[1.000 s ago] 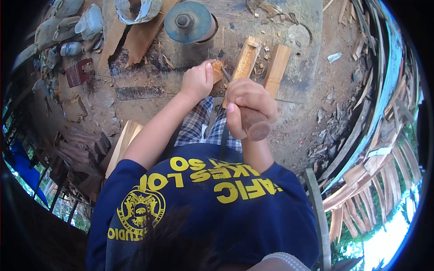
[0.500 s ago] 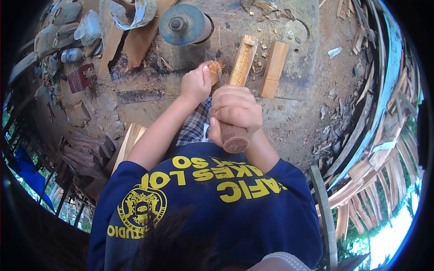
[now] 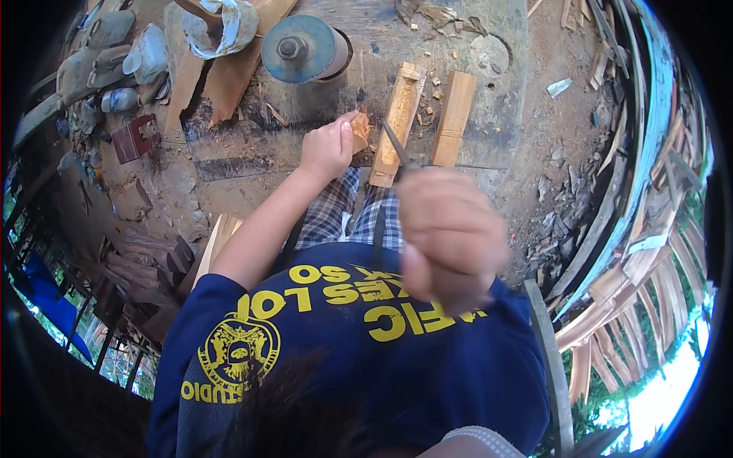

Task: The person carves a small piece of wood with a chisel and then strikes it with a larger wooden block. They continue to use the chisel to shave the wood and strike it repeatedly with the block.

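While the left hand (image 3: 327, 147) presses a small orange wood piece (image 3: 360, 128) against the worn plank workbench (image 3: 252, 145), its fingers are curled around that piece, thumb on top. Right hand (image 3: 450, 237) is raised near the camera and motion-blurred, clenched around the handle of a chisel (image 3: 397, 146); handle itself is hidden inside the fist. Only the dark blade shows, slanting up and left, its tip over the lower part of the carved wooden block (image 3: 398, 114). Whether the tip touches the block cannot be told.

Carved block lies lengthwise on the bench, just right of the orange piece, hollowed along its top face. 1 plain wooden block (image 3: 452, 118) lies parallel, just beside it on the right. Wood chips (image 3: 435, 85) are scattered between the 2 blocks at their far ends.

Farther back on the bench: a round blue metal disc with a centre bolt (image 3: 294, 47). Checked trousers (image 3: 336, 217) and a blue shirt with yellow lettering (image 3: 366, 343) fill the lower view.
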The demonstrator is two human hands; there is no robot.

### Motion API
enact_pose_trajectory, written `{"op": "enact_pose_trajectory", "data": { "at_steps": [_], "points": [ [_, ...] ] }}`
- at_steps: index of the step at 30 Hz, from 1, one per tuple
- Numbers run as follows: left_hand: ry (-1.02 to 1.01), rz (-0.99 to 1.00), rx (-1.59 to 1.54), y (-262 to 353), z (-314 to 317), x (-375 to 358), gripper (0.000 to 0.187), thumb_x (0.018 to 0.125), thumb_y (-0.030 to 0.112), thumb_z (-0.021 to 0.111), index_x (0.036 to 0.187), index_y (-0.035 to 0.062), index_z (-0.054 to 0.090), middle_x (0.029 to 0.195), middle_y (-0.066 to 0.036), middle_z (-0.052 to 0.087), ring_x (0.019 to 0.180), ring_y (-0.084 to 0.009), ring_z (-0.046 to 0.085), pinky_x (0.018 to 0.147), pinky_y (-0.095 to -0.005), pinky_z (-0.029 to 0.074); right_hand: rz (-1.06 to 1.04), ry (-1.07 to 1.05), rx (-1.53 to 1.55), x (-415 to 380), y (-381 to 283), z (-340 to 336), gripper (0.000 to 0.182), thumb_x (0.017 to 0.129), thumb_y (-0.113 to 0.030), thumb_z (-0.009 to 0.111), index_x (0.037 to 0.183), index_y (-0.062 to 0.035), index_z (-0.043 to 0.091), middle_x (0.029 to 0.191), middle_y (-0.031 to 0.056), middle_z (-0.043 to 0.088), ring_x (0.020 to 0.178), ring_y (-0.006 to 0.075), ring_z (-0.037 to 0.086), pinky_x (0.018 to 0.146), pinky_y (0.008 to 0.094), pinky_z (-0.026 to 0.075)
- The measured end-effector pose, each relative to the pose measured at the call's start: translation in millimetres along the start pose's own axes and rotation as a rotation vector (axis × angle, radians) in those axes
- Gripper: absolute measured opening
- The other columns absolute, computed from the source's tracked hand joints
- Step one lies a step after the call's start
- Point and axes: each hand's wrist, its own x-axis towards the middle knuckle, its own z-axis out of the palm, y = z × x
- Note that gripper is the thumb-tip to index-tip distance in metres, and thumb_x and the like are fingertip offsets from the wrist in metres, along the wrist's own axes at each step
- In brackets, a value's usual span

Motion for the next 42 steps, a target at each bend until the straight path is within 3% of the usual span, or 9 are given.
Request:
{"op": "enact_pose_trajectory", "data": {
  "at_steps": [2, 5, 12, 19, 23, 35, 37, 38, 42],
  "points": [
    [-0.002, -0.018, -0.001, 0, 1, -2, 0.036, 0.097, 0.022, 0.037, 0.115, 0.0088, 0.065, 0.086, -0.019, 0.070, 0.073, -0.0374, 0.067, 0.068, -0.0473, 0.054, 0.148, 0.377, 0.187, -4, -12, -3, 0.011, 0.067, 0.002, 0.063, 0.075, -0.0048, 0.059, 0.074, 0.0087, 0.061, 0.065, 0.0221, 0.063, 0.063, 0.0343, 0.053],
    [-0.005, -0.047, 0.005, 6, -2, -1, 0.037, 0.097, 0.023, 0.037, 0.115, 0.0084, 0.065, 0.087, -0.019, 0.070, 0.074, -0.0375, 0.067, 0.068, -0.0468, 0.054, 0.478, 0.217, -0.094, -75, 57, 41, 0.012, 0.070, 0.003, 0.062, 0.081, -0.0013, 0.057, 0.077, 0.0118, 0.064, 0.066, 0.0249, 0.063, 0.063, 0.0383, 0.053],
    [0.133, -0.106, -0.069, 3, 9, -7, 0.039, 0.098, 0.022, 0.035, 0.116, 0.0056, 0.065, 0.090, -0.022, 0.069, 0.079, -0.0403, 0.067, 0.071, -0.0473, 0.053, 0.197, 0.485, 0.084, -20, -6, 4, 0.018, 0.068, 0.006, 0.062, 0.083, -0.0006, 0.057, 0.071, 0.0126, 0.062, 0.061, 0.0284, 0.062, 0.061, 0.0398, 0.053],
    [0.231, -0.344, -0.202, 7, 10, -2, 0.043, 0.099, 0.023, 0.031, 0.118, 0.0022, 0.064, 0.093, -0.026, 0.068, 0.089, -0.0426, 0.066, 0.078, -0.0478, 0.053, 0.354, 0.526, 0.393, -31, 40, 24, 0.019, 0.067, 0.009, 0.060, 0.084, -0.0005, 0.056, 0.071, 0.0115, 0.060, 0.060, 0.0267, 0.061, 0.059, 0.0401, 0.053],
    [0.283, -0.278, -0.150, 12, 19, -3, 0.044, 0.099, 0.024, 0.030, 0.119, 0.0012, 0.063, 0.098, -0.026, 0.068, 0.091, -0.0439, 0.066, 0.080, -0.0479, 0.052, 0.378, 0.280, 0.033, -6, -3, -2, 0.021, 0.082, -0.002, 0.061, 0.097, -0.0053, 0.046, 0.072, 0.0088, 0.056, 0.061, 0.0197, 0.055, 0.065, 0.0416, 0.050],
    [0.329, -0.321, -0.211, 13, 28, -9, 0.048, 0.100, 0.024, 0.027, 0.123, -0.0013, 0.060, 0.104, -0.026, 0.067, 0.096, -0.0425, 0.066, 0.082, -0.0460, 0.052, 0.353, 0.384, 0.059, -23, 13, -5, 0.022, 0.077, 0.004, 0.061, 0.095, -0.0023, 0.050, 0.076, 0.0119, 0.060, 0.066, 0.0236, 0.061, 0.064, 0.0393, 0.052],
    [0.327, -0.336, -0.245, 13, 28, -7, 0.049, 0.101, 0.025, 0.026, 0.122, -0.0018, 0.061, 0.106, -0.026, 0.067, 0.098, -0.0416, 0.066, 0.083, -0.0451, 0.052, 0.489, 0.098, -0.206, -21, 12, -7, 0.022, 0.075, 0.003, 0.062, 0.094, -0.0019, 0.051, 0.075, 0.0117, 0.060, 0.062, 0.0254, 0.060, 0.064, 0.0404, 0.053],
    [0.327, -0.333, -0.241, 11, 28, -8, 0.049, 0.101, 0.025, 0.026, 0.122, -0.0018, 0.061, 0.106, -0.026, 0.067, 0.098, -0.0416, 0.066, 0.083, -0.0451, 0.052, 0.337, 0.419, 0.106, -44, 50, 28, 0.016, 0.072, 0.003, 0.061, 0.085, -0.0014, 0.052, 0.072, 0.0113, 0.060, 0.062, 0.0279, 0.061, 0.064, 0.0414, 0.054],
    [0.301, -0.457, -0.322, 18, 23, -10, 0.050, 0.101, 0.027, 0.026, 0.123, -0.0029, 0.060, 0.107, -0.026, 0.067, 0.100, -0.0395, 0.066, 0.085, -0.0435, 0.051, 0.328, 0.407, 0.149, -34, 45, 29, 0.017, 0.070, 0.003, 0.061, 0.084, -0.0017, 0.052, 0.068, 0.0094, 0.058, 0.059, 0.0279, 0.060, 0.061, 0.0414, 0.054]
  ]
}}
